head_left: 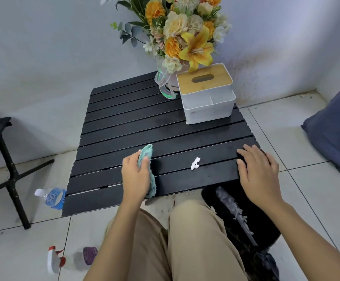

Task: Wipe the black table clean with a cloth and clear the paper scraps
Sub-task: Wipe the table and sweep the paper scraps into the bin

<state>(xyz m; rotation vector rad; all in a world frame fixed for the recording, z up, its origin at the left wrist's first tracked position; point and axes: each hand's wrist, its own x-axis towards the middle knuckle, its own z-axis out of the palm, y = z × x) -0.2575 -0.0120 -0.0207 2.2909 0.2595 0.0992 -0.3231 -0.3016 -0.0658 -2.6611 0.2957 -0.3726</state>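
Knees (185, 230); left hand (135, 175) grips cloth (146, 153); bottle (52, 196) label blurred

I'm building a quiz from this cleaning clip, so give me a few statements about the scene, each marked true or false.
The left hand holds the cloth. True.
The right hand pinches the scrap. False: it rests flat on the table, apart from the scrap.
The tissue box stands at the table's far right corner. True.
The bottle stands on the table. False: it lies on the floor beside the table's left edge.
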